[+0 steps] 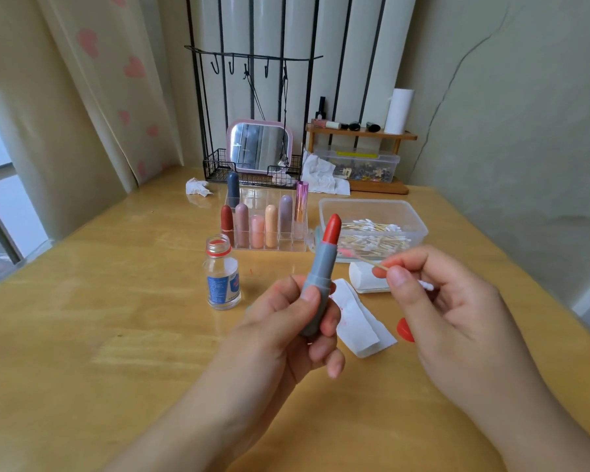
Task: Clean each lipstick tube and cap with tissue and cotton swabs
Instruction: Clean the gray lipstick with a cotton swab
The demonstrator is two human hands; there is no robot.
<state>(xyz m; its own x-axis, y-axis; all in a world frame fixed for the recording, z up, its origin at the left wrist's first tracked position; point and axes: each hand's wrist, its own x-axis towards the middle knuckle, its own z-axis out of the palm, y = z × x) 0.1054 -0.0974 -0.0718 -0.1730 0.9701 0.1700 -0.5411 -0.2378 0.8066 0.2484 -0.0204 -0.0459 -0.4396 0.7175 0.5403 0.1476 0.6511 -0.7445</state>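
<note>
Nearest, the left hand [300,321] gripped the grey lipstick tube [319,287] upright and slightly tilted, red bullet up; the right hand [433,301], just right of it, pinched a cotton swab [361,258] whose pink-stained tip pointed left at the tube's collar

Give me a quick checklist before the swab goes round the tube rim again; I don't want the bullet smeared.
1. Left hand grips the grey lipstick tube: ok.
2. Red bullet extended, clear of fingers: ok.
3. Right hand pinches the wooden cotton swab: ok.
4. Swab tip clean: not ok, pink-stained.
5. Folded white tissue nearby: ok.
6. Clear glass bottle uncapped: ok; liquid level cannot tell.
</note>
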